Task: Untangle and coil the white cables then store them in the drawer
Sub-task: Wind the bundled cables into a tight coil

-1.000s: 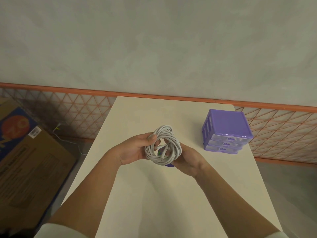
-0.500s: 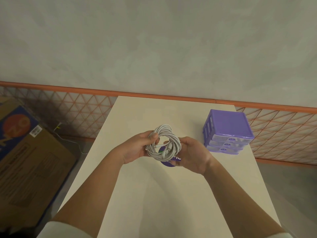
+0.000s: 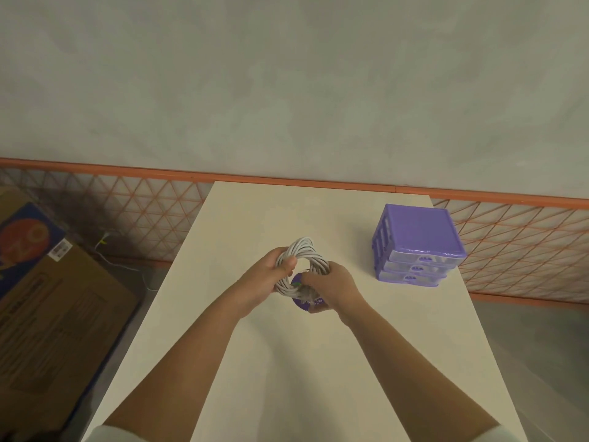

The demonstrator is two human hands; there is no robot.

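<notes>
We hold the coil of white cables (image 3: 302, 269) at frame centre, above the counter (image 3: 287, 378). Our left hand (image 3: 264, 282) grips the coil's left side, thumb across the strands; grip closed round the bundle. Our right hand (image 3: 331, 288) holds the lower right side of the coil, fingers curled round it, together with a purple round label (image 3: 307, 303) bearing white print, too small to read. The purple drawer unit (image 3: 417, 244) stands at centre right of the frame on the counter, well apart from the coil; its three drawers all look pushed in. A cardboard box (image 3: 47, 314) lies on the floor at lower left. An orange lattice rail (image 3: 510, 250) runs behind the counter.
</notes>
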